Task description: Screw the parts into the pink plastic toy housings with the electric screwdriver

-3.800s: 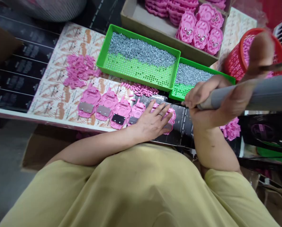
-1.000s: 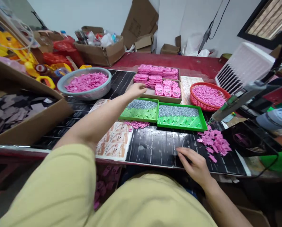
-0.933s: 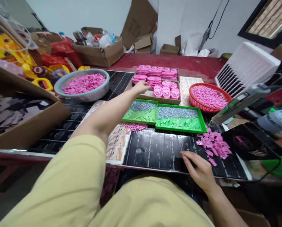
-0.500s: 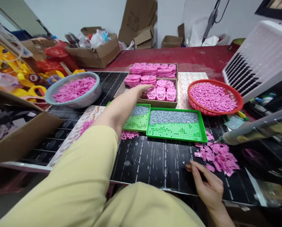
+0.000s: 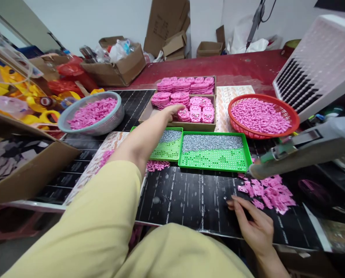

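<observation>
My left hand (image 5: pixel 175 111) reaches over the front cardboard tray (image 5: pixel 186 126), touching or just above the pink face-shaped plastic pieces (image 5: pixel 196 114) stacked in it. Its fingertips are largely hidden, so their grip does not show. My right hand (image 5: pixel 255 224) rests low over the black table top, fingers curled in and thumb against them. Whatever it holds, if anything, is too small to make out. Just beyond it lies a heap of flat pink plastic parts (image 5: pixel 272 193). Under my left forearm and to its right stand two green perforated trays (image 5: pixel 215 166) with small silvery metal pieces (image 5: pixel 213 143).
A red basket (image 5: pixel 263 133) of small pink parts stands right, a grey-blue basket (image 5: pixel 110 125) of pink parts left. A grey tool arm (image 5: pixel 299 154) juts in from the right, beneath a white slatted unit (image 5: pixel 320 65). An open carton (image 5: pixel 33 173) sits at left.
The grey tool arm at the right has swung further into view, over the edge of the pink heap. My left hand has drawn back slightly; my right hand is almost still.
</observation>
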Tool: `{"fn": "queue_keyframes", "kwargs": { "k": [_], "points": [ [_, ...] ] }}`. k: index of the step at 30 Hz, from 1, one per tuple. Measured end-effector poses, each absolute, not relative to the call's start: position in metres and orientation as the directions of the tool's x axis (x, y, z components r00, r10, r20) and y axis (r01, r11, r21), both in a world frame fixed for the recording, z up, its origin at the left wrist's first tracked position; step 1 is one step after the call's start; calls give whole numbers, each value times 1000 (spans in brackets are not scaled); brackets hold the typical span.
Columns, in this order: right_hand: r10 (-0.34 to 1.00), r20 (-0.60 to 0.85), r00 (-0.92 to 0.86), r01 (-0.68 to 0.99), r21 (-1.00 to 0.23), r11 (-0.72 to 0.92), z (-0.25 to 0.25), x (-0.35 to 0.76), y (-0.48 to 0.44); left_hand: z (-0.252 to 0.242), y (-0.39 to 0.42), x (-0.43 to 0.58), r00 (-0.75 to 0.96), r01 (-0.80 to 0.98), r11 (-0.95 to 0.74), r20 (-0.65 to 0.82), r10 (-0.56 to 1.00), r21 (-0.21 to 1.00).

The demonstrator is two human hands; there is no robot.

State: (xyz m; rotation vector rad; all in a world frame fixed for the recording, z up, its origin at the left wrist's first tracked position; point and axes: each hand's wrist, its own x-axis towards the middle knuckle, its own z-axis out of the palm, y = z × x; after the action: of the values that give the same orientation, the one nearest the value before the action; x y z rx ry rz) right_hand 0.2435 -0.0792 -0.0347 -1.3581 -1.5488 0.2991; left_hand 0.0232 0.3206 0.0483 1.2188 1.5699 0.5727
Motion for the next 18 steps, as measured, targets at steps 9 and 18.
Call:
{"fn": "queue_keyframes", "kwargs": {
  "k": [9, 18],
  "points": [
    [862, 486, 142, 612, -728, 309, -33, 244, -77, 50, 320, 11, -1, 325, 401, -424, 906, 856],
    [855, 492, 164, 613, -730, 302, -33, 241, -77, 75, 321, -23, 99, 156, 343, -360, 928, 926]
  ]
}}
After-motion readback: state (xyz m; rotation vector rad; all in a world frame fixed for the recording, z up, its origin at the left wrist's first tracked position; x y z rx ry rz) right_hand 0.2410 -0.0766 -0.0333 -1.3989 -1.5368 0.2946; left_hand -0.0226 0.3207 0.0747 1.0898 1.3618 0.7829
